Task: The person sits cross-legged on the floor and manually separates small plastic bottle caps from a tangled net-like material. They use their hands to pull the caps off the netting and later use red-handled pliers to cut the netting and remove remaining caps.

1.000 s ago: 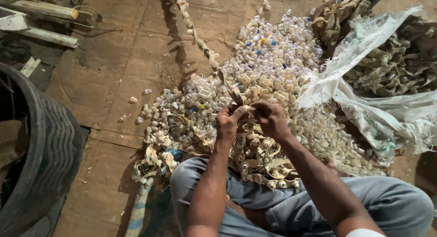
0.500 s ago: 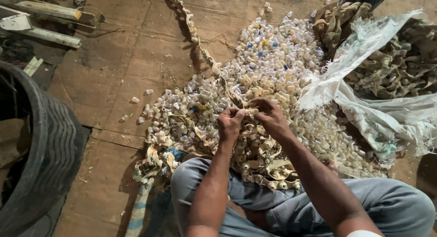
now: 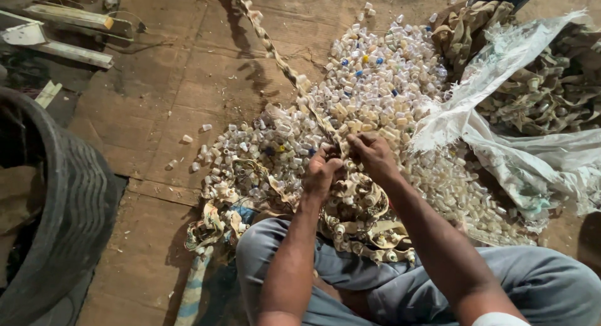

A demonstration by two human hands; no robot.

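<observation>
over your lap: you are sitting on the wooden floor (image 3: 156,113) with both hands meeting above a heap of tangled strip.
left hand: your left hand (image 3: 322,173) is clenching around the tan strip (image 3: 285,66), fingers curled tight on it.
right hand: your right hand (image 3: 374,154) is pinching the same strip just beside the left, thumb and fingers closing on a small piece i cannot make out.
strip: it is running from your hands up and away across the floor toward the top edge, small caps sitting along it.
done so far: a wide pile of loose caps (image 3: 375,82), mostly white with a few blue and yellow, is lying in front of you; by my reading a good share is already off.
left to do: the bundle of strip on your lap (image 3: 357,226) is holding many caps, and the white sack (image 3: 519,157) at your right is showing more strip inside.
surroundings: a dark tyre (image 3: 69,201) is lying at your left; pale boards (image 3: 62,32) are resting near the top left corner.
</observation>
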